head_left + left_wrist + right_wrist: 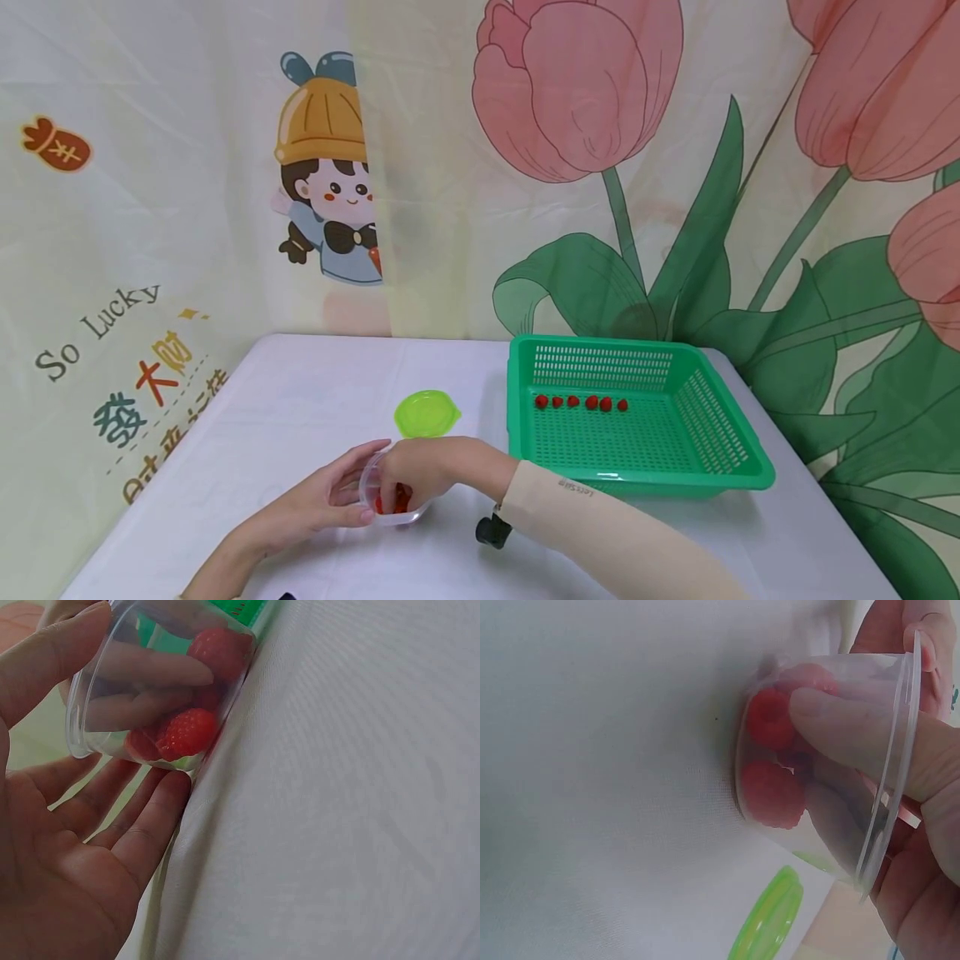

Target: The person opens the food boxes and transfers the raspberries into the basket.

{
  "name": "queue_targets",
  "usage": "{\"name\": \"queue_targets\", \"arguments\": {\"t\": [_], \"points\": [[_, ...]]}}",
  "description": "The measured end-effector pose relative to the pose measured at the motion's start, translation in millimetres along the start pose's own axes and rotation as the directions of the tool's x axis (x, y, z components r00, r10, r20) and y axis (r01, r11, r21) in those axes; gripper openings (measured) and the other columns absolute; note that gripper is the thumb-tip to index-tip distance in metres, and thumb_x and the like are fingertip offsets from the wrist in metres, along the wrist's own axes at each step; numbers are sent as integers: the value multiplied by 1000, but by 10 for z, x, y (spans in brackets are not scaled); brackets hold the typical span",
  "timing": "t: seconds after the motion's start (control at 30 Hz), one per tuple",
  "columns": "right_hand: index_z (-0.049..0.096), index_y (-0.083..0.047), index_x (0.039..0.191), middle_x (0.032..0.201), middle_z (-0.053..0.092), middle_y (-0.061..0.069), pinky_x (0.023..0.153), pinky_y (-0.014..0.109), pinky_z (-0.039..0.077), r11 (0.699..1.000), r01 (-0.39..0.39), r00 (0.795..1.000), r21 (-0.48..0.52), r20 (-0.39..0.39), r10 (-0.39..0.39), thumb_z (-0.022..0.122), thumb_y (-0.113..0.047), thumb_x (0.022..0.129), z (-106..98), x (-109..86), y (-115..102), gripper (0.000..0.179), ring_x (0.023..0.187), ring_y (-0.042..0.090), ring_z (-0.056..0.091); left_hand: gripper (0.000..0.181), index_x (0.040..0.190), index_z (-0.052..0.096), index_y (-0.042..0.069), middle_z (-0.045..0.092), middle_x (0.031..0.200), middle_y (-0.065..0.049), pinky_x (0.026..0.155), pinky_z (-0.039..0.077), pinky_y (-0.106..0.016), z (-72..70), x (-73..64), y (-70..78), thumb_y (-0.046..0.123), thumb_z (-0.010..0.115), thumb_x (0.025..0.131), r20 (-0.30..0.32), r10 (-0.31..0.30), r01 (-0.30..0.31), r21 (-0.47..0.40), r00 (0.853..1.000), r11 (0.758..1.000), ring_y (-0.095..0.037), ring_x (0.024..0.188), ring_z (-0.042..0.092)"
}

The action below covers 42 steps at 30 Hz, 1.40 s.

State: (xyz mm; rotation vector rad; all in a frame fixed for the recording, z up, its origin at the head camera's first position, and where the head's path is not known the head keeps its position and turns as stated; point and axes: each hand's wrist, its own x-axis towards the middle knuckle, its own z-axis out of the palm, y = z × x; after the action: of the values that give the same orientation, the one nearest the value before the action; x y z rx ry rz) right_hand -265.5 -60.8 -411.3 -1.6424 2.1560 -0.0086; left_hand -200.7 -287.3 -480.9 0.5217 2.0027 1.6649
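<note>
A clear plastic cup (405, 518) stands on the white table, with several red raspberries (191, 733) in its bottom. My left hand (324, 498) holds it from the left side, thumb in front and fingers behind. From above, my right hand (423, 467) reaches into the cup. In the right wrist view its thumb (855, 731) and fingers lie among the raspberries at the bottom, the thumb tip touching one of them. I cannot tell whether these fingers pinch a raspberry. A green lid (426, 414) lies flat just behind the cup.
A green perforated plastic basket (637, 481) stands to the right of the cup. Several raspberries (592, 402) form a row across its floor, toward the back. Behind the table (315, 383) hangs a curtain printed with tulips and a cartoon figure.
</note>
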Motion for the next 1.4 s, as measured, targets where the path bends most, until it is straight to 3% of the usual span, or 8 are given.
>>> {"name": "queue_targets", "arguments": {"t": [0.43,0.77,1.13,1.4], "points": [[85,-20,111,99,73,-14,83,6,47,996,-38,998,76,-44,42,83,-13,93,20,-44,2,19,95,1,60,85,169,23,26,19,175,-16,106,53,-31,-4,3,-4,5,70,101,-4,-21,21,-15,1000,1000,-40,153,40],[81,-20,112,96,71,-16,82,7,47,989,-36,994,142,-99,50,83,-12,94,-35,-216,3,20,90,-1,59,84,169,23,24,24,173,-15,107,52,-28,-4,12,-1,6,70,101,-10,-25,25,8,1000,1000,-33,152,44],[80,-14,115,97,74,-11,80,9,51,975,-62,983,213,-157,96,81,-9,94,-254,-520,-10,22,87,0,62,85,170,21,19,27,172,-18,105,53,-27,5,16,1,8,70,101,-20,-37,37,13,999,999,-42,153,39],[81,-16,115,97,73,-12,81,12,54,967,-65,969,247,-217,121,80,-12,96,-427,-894,202,19,87,0,65,84,169,23,21,29,171,-17,105,54,-28,12,33,-9,8,70,101,-25,-41,41,10,999,999,-45,156,32]]}}
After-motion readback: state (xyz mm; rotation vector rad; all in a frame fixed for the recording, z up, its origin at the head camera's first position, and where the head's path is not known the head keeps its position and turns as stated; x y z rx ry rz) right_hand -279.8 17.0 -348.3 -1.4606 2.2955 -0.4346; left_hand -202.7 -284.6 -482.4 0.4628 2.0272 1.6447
